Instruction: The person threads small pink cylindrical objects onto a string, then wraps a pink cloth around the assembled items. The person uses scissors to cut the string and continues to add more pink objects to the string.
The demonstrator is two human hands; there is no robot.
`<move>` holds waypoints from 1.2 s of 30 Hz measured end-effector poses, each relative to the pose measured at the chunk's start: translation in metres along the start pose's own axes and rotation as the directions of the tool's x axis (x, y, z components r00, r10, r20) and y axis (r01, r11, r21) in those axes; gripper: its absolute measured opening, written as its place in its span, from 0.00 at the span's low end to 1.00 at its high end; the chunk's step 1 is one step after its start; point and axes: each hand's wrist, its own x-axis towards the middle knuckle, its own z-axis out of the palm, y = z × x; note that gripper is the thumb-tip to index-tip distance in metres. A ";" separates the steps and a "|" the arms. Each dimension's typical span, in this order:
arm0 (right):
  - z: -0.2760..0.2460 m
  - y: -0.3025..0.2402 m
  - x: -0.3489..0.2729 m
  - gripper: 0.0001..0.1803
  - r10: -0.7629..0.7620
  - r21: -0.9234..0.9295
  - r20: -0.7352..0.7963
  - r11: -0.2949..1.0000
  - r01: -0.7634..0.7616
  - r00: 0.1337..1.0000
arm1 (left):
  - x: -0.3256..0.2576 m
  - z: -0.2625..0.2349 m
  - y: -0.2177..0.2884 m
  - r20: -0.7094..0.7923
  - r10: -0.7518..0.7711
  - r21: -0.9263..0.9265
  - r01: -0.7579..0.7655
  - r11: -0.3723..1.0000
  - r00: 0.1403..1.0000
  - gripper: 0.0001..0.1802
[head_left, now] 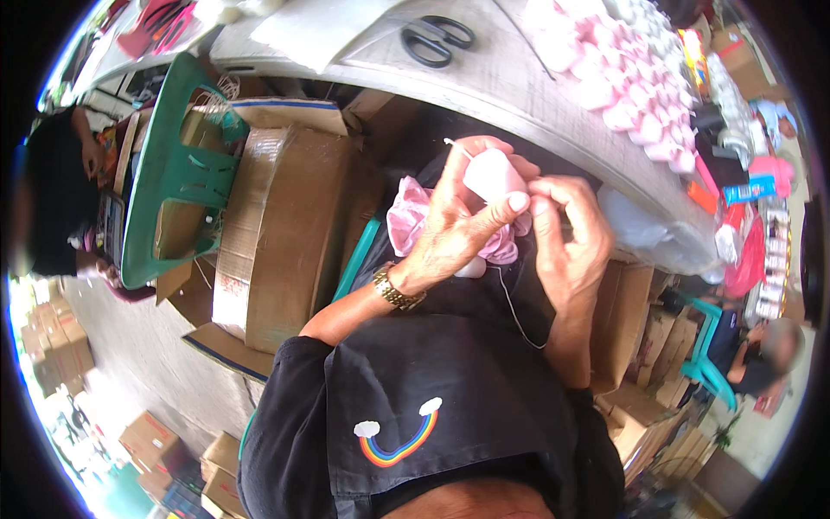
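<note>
My left hand (445, 233), with a gold watch at its wrist, holds a pink fabric piece (494, 176) above my lap. Its upper part is smooth and rounded between my thumb and fingers. Below and to the left, gathered pink cloth (408, 214) spreads out around the hand. My right hand (572, 238) is closed in a pinch at the piece's right edge; what lies between its fingertips is too small to make out. A thin white cord (512, 316) hangs from beneath the cloth and curves down over my dark apron (389, 372).
Ahead, a pale table (363, 67) bears black-handled scissors (432, 41) and a heap of pink ruffled pieces (635, 91). A large cardboard box (298, 225) and green plastic chair (147, 195) stand left. Clear plastic (653, 229) hangs at the table's right. Other people sit on both sides.
</note>
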 end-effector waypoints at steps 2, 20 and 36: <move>-0.005 0.000 0.013 0.08 -0.125 0.015 -0.082 0.992 0.127 0.989 | -0.002 -0.003 0.002 0.031 -0.022 0.193 0.016 0.981 0.999 0.27; -0.362 0.061 -0.160 0.03 0.474 0.832 -0.542 0.420 0.364 0.694 | -0.006 0.004 0.014 0.562 -0.392 0.826 -0.466 0.318 0.728 0.24; -0.089 0.337 -0.312 0.14 0.696 -0.773 -0.156 0.356 -0.526 0.701 | 0.006 0.026 -0.017 0.494 -0.471 0.869 -0.434 0.237 0.731 0.07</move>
